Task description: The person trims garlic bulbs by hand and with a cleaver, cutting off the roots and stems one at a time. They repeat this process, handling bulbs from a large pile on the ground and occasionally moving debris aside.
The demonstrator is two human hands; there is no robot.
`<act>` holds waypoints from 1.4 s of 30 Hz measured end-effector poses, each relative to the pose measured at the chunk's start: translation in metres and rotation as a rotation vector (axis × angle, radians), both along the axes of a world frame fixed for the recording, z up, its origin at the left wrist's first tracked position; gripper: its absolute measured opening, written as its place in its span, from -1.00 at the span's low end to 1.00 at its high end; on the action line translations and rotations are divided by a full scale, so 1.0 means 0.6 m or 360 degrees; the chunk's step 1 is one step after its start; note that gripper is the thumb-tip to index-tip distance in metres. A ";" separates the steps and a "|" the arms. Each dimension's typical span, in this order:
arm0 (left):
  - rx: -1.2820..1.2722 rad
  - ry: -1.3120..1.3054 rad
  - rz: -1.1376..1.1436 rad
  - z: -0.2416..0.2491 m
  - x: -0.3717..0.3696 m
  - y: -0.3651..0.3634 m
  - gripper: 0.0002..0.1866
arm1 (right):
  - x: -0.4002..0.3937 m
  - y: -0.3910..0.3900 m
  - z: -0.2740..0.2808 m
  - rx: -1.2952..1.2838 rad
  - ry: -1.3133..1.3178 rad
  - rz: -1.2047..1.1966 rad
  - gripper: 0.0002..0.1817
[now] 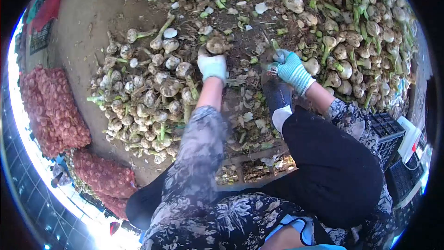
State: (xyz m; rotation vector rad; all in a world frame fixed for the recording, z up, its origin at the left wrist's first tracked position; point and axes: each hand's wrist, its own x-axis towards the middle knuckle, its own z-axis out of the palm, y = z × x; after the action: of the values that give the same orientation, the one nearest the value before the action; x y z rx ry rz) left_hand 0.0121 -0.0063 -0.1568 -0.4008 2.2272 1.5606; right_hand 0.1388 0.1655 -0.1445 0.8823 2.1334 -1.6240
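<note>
My left hand (212,66), in a white glove, is closed around a dirty garlic bulb (217,45) just beyond its fingertips. My right hand (295,71) wears a teal-and-white striped glove. Its fingers wrap around a knife whose thin dark blade (266,37) points up and away; the handle is hidden in the glove. The blade and the held bulb are apart. Left of my left hand lies a heap of garlic bulbs (159,76), some with short stems. On the right, a larger pile of garlic (347,51) has longer green stems.
Cut stem pieces and peeled skins (247,120) litter the ground between my hands. A dark shoe (276,95) stands below my right hand. Full red mesh sacks (53,111) line the left side. A black plastic crate (387,134) sits at the right.
</note>
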 end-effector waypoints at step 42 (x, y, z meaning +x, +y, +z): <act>0.1751 -0.0570 0.1365 0.168 -0.050 0.024 -0.87 | -0.043 -0.129 0.086 -0.0696 0.0308 -0.0305 -0.71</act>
State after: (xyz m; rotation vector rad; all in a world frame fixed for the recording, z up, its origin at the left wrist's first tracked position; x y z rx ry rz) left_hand -0.0181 0.0083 -0.0560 -1.1988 0.6640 2.5335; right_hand 0.1131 0.0883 -0.0926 0.8315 1.7333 -2.2392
